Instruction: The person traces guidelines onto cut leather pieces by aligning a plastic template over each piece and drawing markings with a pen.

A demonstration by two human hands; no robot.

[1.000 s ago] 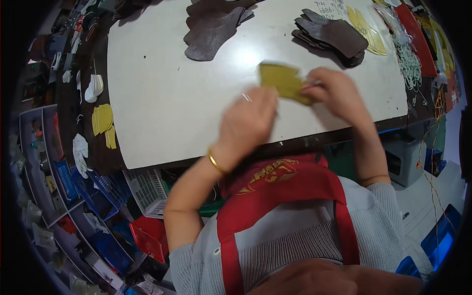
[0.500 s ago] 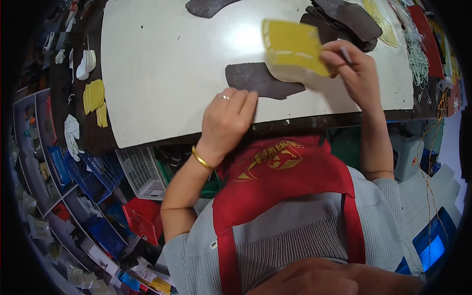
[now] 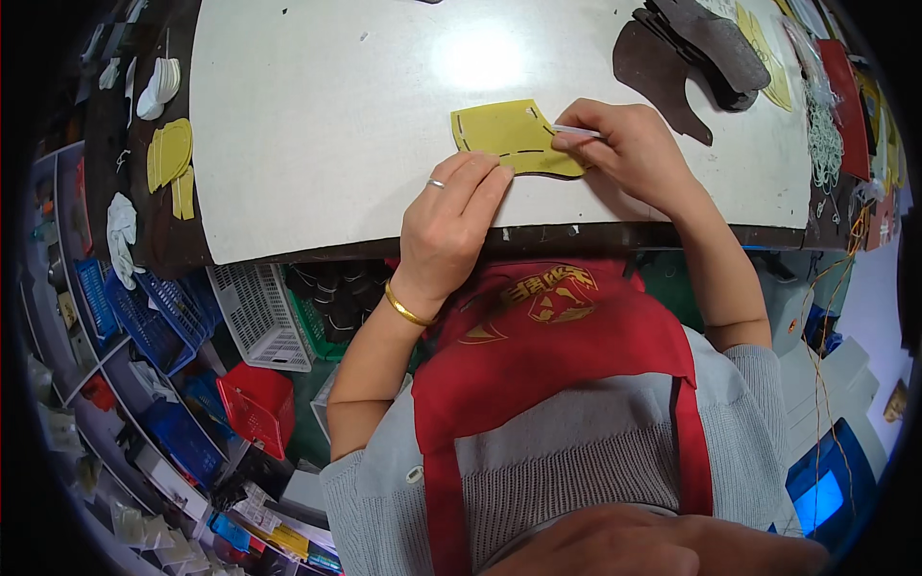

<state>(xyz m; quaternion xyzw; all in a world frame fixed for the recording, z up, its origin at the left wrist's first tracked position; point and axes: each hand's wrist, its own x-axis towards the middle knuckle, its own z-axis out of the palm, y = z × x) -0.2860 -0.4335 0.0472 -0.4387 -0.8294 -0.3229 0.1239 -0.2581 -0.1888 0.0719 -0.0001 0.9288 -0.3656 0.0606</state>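
Note:
A yellow template (image 3: 514, 120) with dark-looking slots lies flat near the front edge of the white work board (image 3: 317, 144). Beneath it is a dark brown leather piece, visible only as a thin rim along the near side. My left hand (image 3: 451, 226) holds the template down at its near left edge, fingers together and the thumb hidden. In my right hand (image 3: 629, 158) a slim whitish pen (image 3: 579, 132) is pinched between thumb and fingers. Its tip end is at the template's right side, and those fingers also touch that edge.
Several dark leather pieces (image 3: 706, 48) are stacked at the back right, beside yellow templates (image 3: 764, 58). More yellow templates (image 3: 171, 154) and white pieces (image 3: 158, 88) lie left of the board. Pale green cord (image 3: 824, 144) hangs at the right. Baskets, one red (image 3: 257, 408), stand below.
The yellow template, raised in my right hand before, now lies over the leather piece. My right hand has come down and left with the pen; my left hand now presses on the template.

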